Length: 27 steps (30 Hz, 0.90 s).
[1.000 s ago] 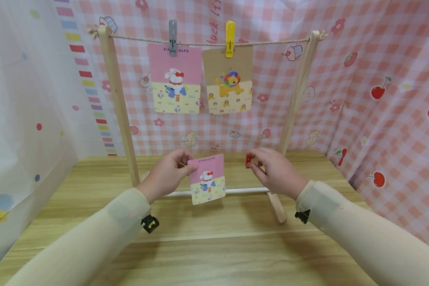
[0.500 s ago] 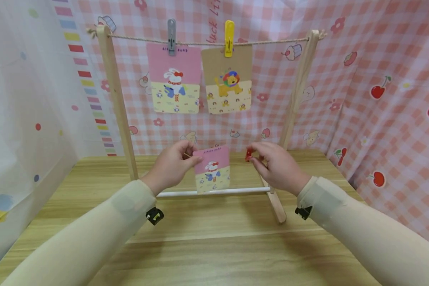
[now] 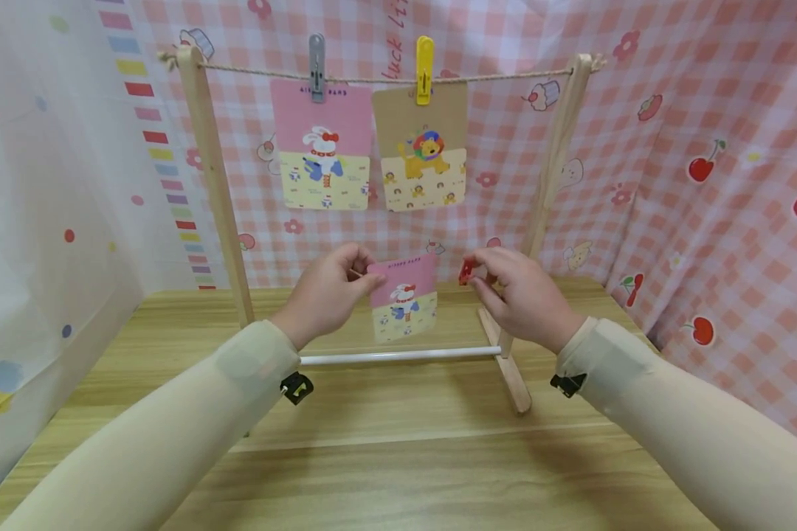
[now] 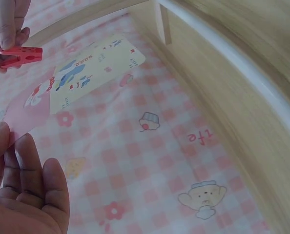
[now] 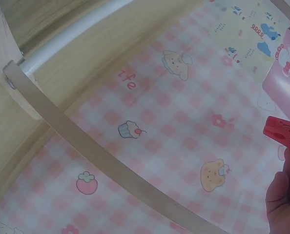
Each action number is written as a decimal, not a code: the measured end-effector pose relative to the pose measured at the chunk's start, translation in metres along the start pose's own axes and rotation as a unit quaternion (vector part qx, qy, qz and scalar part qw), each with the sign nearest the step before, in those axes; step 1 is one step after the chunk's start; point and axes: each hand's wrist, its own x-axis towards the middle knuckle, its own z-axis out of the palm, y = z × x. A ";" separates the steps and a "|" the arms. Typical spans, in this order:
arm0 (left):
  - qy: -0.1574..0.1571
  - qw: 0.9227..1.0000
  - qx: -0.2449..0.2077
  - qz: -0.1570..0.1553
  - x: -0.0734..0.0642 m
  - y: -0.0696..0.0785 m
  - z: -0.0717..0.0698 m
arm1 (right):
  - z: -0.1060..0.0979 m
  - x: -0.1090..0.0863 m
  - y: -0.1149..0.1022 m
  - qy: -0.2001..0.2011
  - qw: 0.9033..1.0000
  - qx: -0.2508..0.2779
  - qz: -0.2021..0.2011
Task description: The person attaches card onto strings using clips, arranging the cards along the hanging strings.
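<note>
My left hand [image 3: 325, 291] pinches the upper left corner of a pink and yellow card [image 3: 405, 302] with a white rabbit on it, between thumb and fingers. The card hangs in the air, its lower end over the white rod in the head view. To its right, my right hand [image 3: 525, 295] pinches a small red clothespin [image 3: 466, 271], apart from the card. The left wrist view shows the clothespin [image 4: 22, 56] held by its handles, tip toward the card [image 4: 72, 80]. Above, a similar pink card [image 3: 322, 177] hangs from a twine line under a grey clothespin [image 3: 316, 68].
A brown lion card [image 3: 420, 177] hangs beside it under a yellow clothespin [image 3: 424, 70]. The twine [image 3: 498, 77] runs between two wooden posts [image 3: 215, 184], joined low down by a white rod [image 3: 398, 357]. The rack stands on a wooden table [image 3: 398, 457] before a checked curtain [image 3: 505, 133].
Both hands have risen and moved forward toward the rack, carrying the card and the red clothespin. The left hand has also shifted right. The hanging cards stay in place.
</note>
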 end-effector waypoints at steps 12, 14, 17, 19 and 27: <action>0.015 0.999 0.004 0.028 0.008 0.013 0.001 | -0.011 0.007 0.000 0.033 0.999 -0.002 -0.027; 0.018 0.999 0.007 0.032 0.009 0.016 0.002 | -0.013 0.007 0.000 0.040 0.999 -0.008 -0.029; 0.021 0.999 0.009 0.038 0.010 0.020 0.003 | -0.016 0.008 0.001 0.052 0.998 -0.016 -0.032; 0.022 0.999 0.010 0.038 0.011 0.023 0.003 | -0.018 0.010 0.000 0.058 0.998 -0.015 -0.034; 0.022 0.998 0.008 0.050 0.018 0.033 0.005 | -0.028 0.015 -0.002 0.084 0.995 -0.017 -0.044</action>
